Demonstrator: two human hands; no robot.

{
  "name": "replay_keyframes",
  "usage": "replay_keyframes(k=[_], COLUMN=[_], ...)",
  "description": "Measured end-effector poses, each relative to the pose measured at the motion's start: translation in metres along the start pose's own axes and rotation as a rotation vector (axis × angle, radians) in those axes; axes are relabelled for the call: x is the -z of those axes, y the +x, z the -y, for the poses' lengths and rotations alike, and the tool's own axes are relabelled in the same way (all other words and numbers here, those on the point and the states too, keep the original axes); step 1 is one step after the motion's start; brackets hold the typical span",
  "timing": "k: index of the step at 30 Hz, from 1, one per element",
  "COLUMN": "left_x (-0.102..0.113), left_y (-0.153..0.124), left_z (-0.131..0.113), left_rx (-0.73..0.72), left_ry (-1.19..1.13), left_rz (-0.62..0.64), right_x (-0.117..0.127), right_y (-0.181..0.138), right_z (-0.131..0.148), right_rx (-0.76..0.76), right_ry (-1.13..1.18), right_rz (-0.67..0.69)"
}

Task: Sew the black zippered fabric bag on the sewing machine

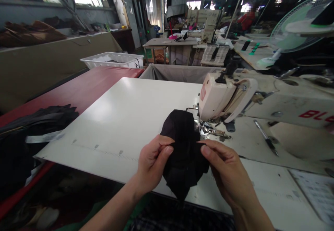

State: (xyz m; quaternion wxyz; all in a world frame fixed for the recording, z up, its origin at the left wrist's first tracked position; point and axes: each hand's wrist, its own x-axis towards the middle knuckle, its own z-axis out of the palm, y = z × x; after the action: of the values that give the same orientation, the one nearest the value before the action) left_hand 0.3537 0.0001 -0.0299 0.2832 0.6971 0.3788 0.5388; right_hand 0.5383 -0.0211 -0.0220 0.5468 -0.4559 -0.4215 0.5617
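Observation:
A piece of black fabric [182, 154] is stretched between my two hands in front of the sewing machine [219, 91]. My left hand [153, 158] pinches its left edge between thumb and fingers. At the opposite edge my right hand [221, 158] grips it in the same way. The fabric's far end lies on the white tabletop [125, 116], close beside the machine's needle area. Its near end hangs down in a point over the table's front edge. Folds in the dark cloth are hard to make out.
A pen [266, 138] lies on the machine bed, right of the presser foot. Dark garments [33, 126] are piled at the left on a red surface [104, 77]. Behind stand a white plastic basket [114, 58] and a fan [294, 29]. A person in red is far back.

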Motion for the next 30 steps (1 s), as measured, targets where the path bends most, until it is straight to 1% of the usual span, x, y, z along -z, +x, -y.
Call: replay_keyframes(k=[2,3,5,7,8,9,10,14,15,17,21,24,25,27,30], left_x=[0.000,0.000,0.001,0.002,0.003,0.003,0.003,0.001,0.000,0.000,0.002,0.003,0.003,0.003,0.000], left_y=[-0.001,-0.001,-0.002,-0.003,-0.004,-0.004,-0.005,-0.006,-0.006,-0.007,-0.007,-0.009,-0.009,-0.009,-0.007], left_z=[0.000,0.000,-0.001,-0.002,-0.002,-0.002,-0.003,-0.003,-0.004,-0.004,-0.006,-0.009,-0.010,-0.012,-0.014], left_rx=[-0.023,-0.032,-0.041,-0.046,-0.043,-0.035,-0.023,0.032,0.037,0.043,0.085,0.114,0.119,0.133,0.192], left_ry=[0.062,0.089,0.119,0.104,0.085,0.065,0.045,-0.001,-0.005,-0.010,-0.030,-0.053,-0.059,-0.068,-0.062], left_rz=[-0.012,-0.015,-0.010,0.013,0.025,0.034,0.040,0.035,0.033,0.034,0.068,0.090,0.093,0.092,0.079], right_x=[-0.002,-0.003,-0.001,0.002,0.003,0.004,0.004,0.003,0.003,0.003,0.006,0.007,0.007,0.006,0.003], right_y=[-0.003,-0.004,-0.006,-0.006,-0.005,-0.005,-0.004,-0.005,-0.006,-0.008,-0.009,-0.008,-0.008,-0.009,-0.009], right_z=[-0.002,-0.001,0.002,0.005,0.006,0.006,0.006,0.001,0.000,0.000,0.006,0.010,0.009,0.006,-0.002], right_rx=[-0.012,-0.027,-0.083,-0.159,-0.188,-0.199,-0.189,-0.028,-0.009,-0.039,-0.148,-0.157,-0.156,-0.139,-0.085], right_ry=[0.067,0.066,-0.002,-0.103,-0.140,-0.160,-0.165,-0.184,-0.189,-0.151,0.011,-0.048,-0.074,-0.074,-0.038], right_rz=[-0.033,-0.018,0.074,0.204,0.250,0.268,0.255,0.066,0.041,0.056,0.186,0.270,0.275,0.216,0.084])
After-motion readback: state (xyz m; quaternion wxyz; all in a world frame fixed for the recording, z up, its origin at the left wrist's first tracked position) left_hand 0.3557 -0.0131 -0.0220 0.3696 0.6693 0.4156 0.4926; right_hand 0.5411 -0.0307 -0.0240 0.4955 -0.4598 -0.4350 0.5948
